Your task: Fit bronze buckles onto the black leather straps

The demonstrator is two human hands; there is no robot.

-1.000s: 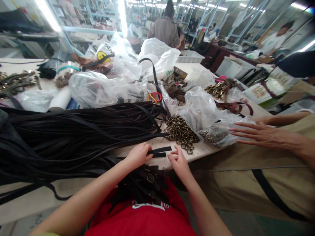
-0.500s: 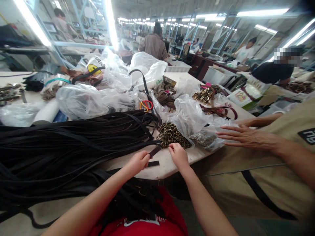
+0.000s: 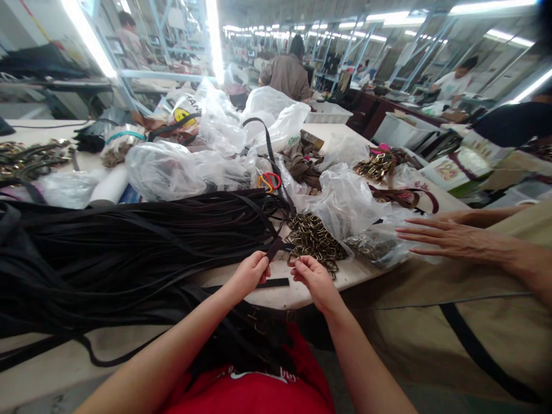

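Note:
My left hand (image 3: 249, 276) pinches the end of a black strap (image 3: 274, 248) lifted off the table edge. My right hand (image 3: 314, 277) sits just right of it, fingers curled together near the strap tip and next to the pile of brass buckles (image 3: 314, 237); what it pinches, if anything, is too small to make out. A short black strap piece (image 3: 272, 283) lies flat on the white table (image 3: 297, 293) between my hands. A big heap of long black straps (image 3: 129, 241) spreads to the left, some hanging into my lap.
Another person's hand (image 3: 444, 237) lies flat on a clear bag of buckles (image 3: 375, 244) at the right. Clear plastic bags (image 3: 172, 169), brown straps (image 3: 306, 161), orange-handled scissors (image 3: 269, 181) and more buckles (image 3: 377, 164) crowd the table behind. People work farther back.
My left hand lifted the strap end up off the table. My right hand moved toward the buckle pile and came back beside the strap tip. The other person's hand stayed on the bag.

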